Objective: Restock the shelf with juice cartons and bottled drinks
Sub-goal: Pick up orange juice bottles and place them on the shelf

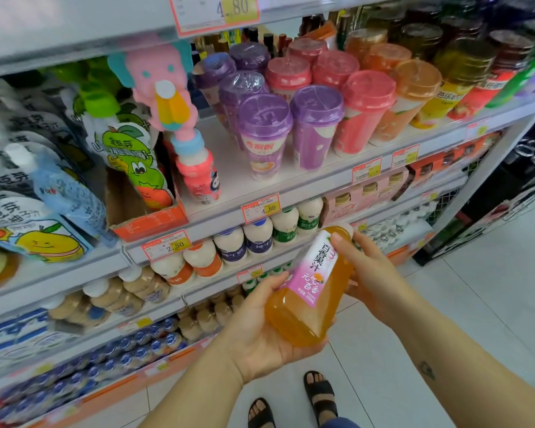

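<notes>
Standing close to the shelving, sandalled feet (pixel 291 403) on the tiled floor (pixel 445 319).

Holding one juice bottle (pixel 312 291) in both hands, in mid-air on the near side of the shelves, touching none of them.
- Cradling the base with the left hand (pixel 260 329): palm up, fingers curled underneath, thumb against the label edge.
- Gripping the upper part with the right hand (pixel 371 282): thumb on the front just below the cap, fingers wrapped behind.
- Tilted, cap pointing far and up, label toward the camera. Full of orange liquid, cap on.

Step, as judged: bottle picked and brought to the shelves, not yet placed. Looks like a label check or slot hunt.

Just past the cap: small white bottles (pixel 260 239) packed along a lower shelf, no obvious gap.

One level up: lidded cups (pixel 266 134) in purple, pink and orange. Left of them, a bare patch of shelf (pixel 226 180) beside a pink bottle (pixel 198 177) with an elephant topper.

Far left: pouch drinks (pixel 127 159) standing in a cardboard tray (pixel 149 223).

Next move, probably:
- Pick a slot first. No twin of this bottle plainly in view, so either find the matching row or use the bare patch.
- Turn upright, set base down, label out.
- Go in slowly: crowded rows, likely to topple if nudged.
</notes>
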